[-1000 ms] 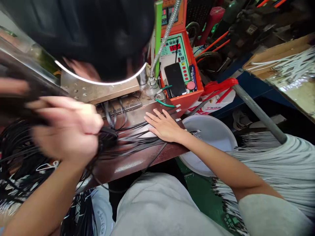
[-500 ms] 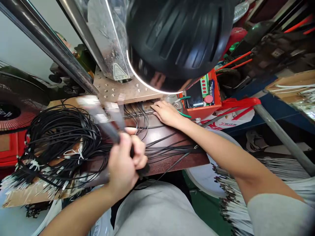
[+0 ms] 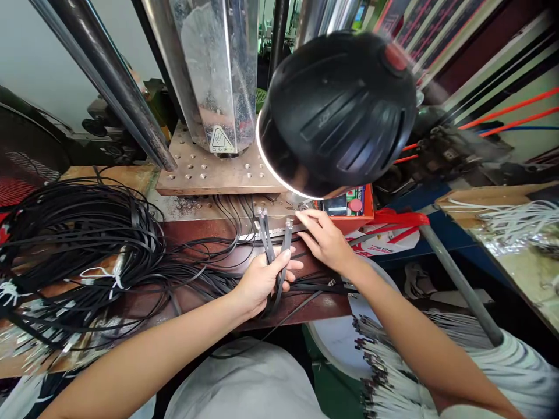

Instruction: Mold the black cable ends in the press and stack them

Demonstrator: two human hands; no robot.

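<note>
My left hand (image 3: 266,276) is closed around several flat black cables (image 3: 278,285), over the front of the bench. Their ends stick up past my fingers and carry small metallic connectors (image 3: 289,223), with one cable splayed apart from the others. Just right of that cable is my right hand (image 3: 325,241), its fingers stretched out and apart, nothing seen in them. Behind both hands runs a thin metal strip (image 3: 276,233) at the base of the press. More loose black cables (image 3: 205,273) lie across the dark red tabletop (image 3: 183,233).
A big tied coil of black cables (image 3: 82,233) fills the left side. The press plate (image 3: 218,174) and a black round lamp (image 3: 340,116) stand ahead. At right are an orange box (image 3: 367,203), a grey metal pole (image 3: 463,285) and bundled white cables (image 3: 406,372).
My left hand has swung the cables from the left to upright near the middle. My right hand has come away from the metal strip, toward the cable ends. The view has shifted.
</note>
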